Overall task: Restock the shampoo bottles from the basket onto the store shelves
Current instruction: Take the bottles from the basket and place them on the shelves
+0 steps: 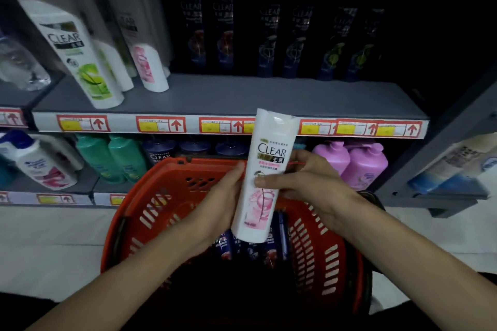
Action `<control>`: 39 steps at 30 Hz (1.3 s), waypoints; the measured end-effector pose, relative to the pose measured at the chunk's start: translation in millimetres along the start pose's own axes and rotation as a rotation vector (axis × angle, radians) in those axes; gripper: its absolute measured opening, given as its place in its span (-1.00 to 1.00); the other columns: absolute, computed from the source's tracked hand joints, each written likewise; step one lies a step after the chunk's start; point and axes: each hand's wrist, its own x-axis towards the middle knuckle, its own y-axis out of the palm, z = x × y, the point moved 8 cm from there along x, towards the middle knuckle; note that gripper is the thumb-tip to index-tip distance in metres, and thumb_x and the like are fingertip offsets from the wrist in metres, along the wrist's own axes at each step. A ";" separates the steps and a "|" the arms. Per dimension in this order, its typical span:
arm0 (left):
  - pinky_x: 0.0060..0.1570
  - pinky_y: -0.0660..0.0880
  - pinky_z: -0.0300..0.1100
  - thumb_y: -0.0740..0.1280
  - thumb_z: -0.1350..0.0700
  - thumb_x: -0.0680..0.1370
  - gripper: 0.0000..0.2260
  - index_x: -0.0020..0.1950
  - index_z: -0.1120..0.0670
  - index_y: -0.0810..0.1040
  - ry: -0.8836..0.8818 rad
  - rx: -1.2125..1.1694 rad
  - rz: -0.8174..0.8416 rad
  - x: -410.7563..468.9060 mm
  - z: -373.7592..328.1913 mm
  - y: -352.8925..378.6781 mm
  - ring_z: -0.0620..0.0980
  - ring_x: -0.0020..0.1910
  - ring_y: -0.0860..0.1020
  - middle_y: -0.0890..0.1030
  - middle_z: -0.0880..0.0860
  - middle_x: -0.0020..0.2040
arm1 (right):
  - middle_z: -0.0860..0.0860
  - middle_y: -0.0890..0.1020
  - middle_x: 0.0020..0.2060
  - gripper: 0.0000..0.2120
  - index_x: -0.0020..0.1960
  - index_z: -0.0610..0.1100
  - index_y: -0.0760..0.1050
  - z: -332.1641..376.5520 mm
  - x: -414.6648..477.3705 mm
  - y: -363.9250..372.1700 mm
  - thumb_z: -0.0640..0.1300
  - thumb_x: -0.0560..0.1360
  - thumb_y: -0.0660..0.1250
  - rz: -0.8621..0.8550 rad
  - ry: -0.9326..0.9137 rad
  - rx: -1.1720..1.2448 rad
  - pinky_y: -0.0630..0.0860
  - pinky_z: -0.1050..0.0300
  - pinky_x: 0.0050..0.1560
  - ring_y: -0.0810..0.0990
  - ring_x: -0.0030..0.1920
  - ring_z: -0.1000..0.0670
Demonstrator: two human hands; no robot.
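The white bottle (pixel 265 177) was smooth, glossy plastic with a printed pink label. The basket (pixel 150 196) was red moulded plastic, slotted, with a duller sheen. The middle shelf (pixel 228 97) looked like matt grey painted metal; paper price tags (pixel 160 124) ran along its front edge. At its left end leaned glossy white plastic bottles (pixel 80 56), and along its back edge stood dark bottles (pixel 269 43) with a shiny finish.

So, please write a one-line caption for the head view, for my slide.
Left hand and right hand hold a white-pink CLEAR shampoo bottle above the red basket, before the grey shelf.
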 end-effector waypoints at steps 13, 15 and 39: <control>0.12 0.61 0.12 0.38 -0.29 0.50 -0.51 0.17 0.08 0.72 0.181 0.257 -0.037 -16.0 -23.1 20.1 0.20 -0.04 0.68 0.72 0.25 0.06 | -0.18 0.72 0.11 -0.68 0.22 -0.26 0.60 2.9 1.4 -10.0 -0.31 0.47 0.43 0.168 -0.100 0.302 0.60 0.02 0.23 0.69 0.14 -0.16; 0.10 0.62 0.07 0.42 -0.28 0.50 -0.52 0.16 0.09 0.71 0.237 0.310 -0.134 -22.1 -30.0 16.4 0.16 -0.04 0.70 0.74 0.18 0.02 | -0.15 0.71 0.15 -0.67 0.24 -0.24 0.61 3.3 4.1 -11.3 -0.35 0.49 0.38 0.177 -0.103 0.282 0.54 0.06 0.25 0.67 0.19 -0.14; 0.19 0.53 0.11 0.44 -0.24 0.44 -0.41 0.33 0.11 0.64 0.283 -0.100 -0.221 -48.8 -84.0 -51.6 0.23 0.15 0.64 0.68 0.23 0.22 | -0.21 0.69 0.03 -0.65 0.20 -0.07 0.64 30.9 -2.3 80.6 -0.19 0.44 0.57 0.182 -0.170 0.085 0.67 -0.18 0.10 0.71 0.08 -0.19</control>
